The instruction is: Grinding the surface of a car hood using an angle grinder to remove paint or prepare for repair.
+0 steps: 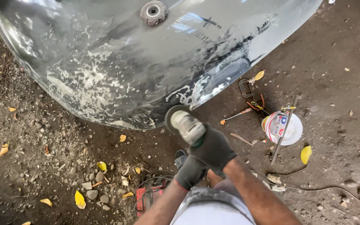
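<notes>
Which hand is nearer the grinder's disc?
Right. The right hand grips the grinder body just behind the disc; the left hand sits farther back, lower down toward the person.

White lidded tub (282, 128), screwdriver (237, 115), red tool (148, 199), yellow leaves (306, 154), loose sanding disc (153, 12)

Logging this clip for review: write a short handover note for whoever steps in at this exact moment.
Right hand, dark-gloved, grips the angle grinder body; left hand, also gloved, holds its rear. The grinder's disc is at the lower edge of the grey car body panel. Much of the panel shows sanded patches with pale filler; the upper right is glossy. A loose disc lies on the panel. A white tin sits on the dirt at right.
</notes>
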